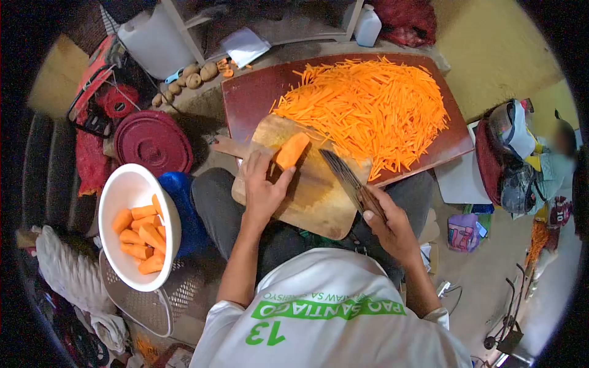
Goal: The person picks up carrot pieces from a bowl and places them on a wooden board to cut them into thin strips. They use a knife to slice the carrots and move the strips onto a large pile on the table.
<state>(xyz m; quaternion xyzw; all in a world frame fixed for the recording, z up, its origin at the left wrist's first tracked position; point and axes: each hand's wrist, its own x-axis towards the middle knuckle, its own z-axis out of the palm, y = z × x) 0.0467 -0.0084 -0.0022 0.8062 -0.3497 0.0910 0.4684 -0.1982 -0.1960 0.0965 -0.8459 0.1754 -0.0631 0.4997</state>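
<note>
On the wooden cutting board (319,214) across my lap lies a peeled carrot piece (292,151). My left hand (265,184) has its fingers closed against the lower left side of that piece. A knife (343,175) with a dark, worn blade is gripped by its handle in my right hand (392,230). Its blade points up and left over the board, apart from the carrot. Beyond the board, a large heap of carrot strips (380,110) covers much of a dark red tabletop (245,92).
A white basin (107,245) of peeled carrots (144,236) stands at the left, above a perforated basket (178,288). Behind it are a maroon lid (153,144) and several potatoes (193,80). White jugs (153,46) stand farther back. Bags and a helmet (518,187) lie at the right.
</note>
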